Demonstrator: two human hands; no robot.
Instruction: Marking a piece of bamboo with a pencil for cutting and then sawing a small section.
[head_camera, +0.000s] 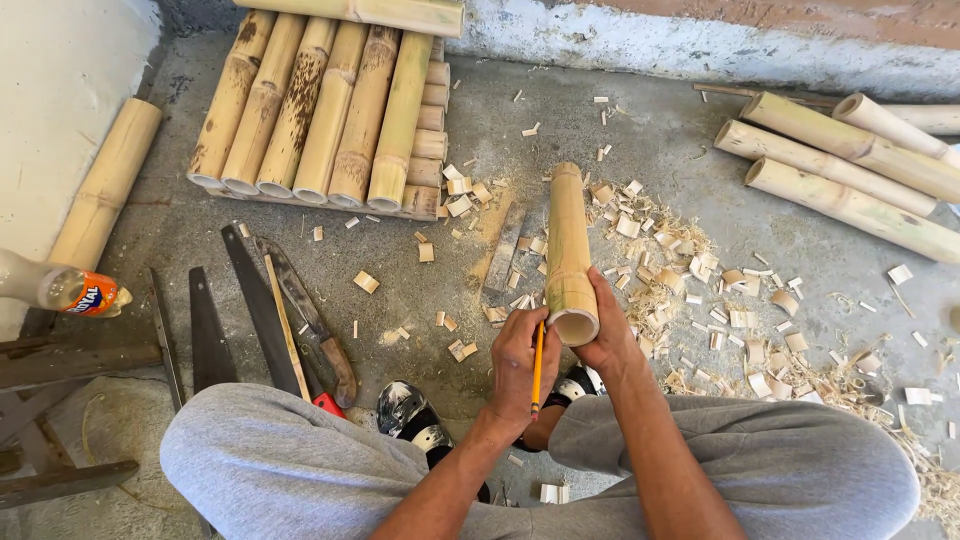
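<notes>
Grey concrete floor (640, 150), littered with chips and shavings, runs from the person's crossed legs in grey trousers (300, 470) up to a whitewashed wall (700, 45). Nearest, the left hand (518, 365) is closed around a yellow pencil (537, 368), its tip at the rim of a bamboo section (568, 255). The right hand (603, 335) wraps the near, open end of that section, which slopes away with its far end on the floor. To the left lie saws and a knife (270, 310); further off, a stack of bamboo poles (320, 110), with more poles (850, 170) to the right. Risk, as I judge it: the round section may roll in the grip and skew the pencil line, and the blades lie close to the knee.
</notes>
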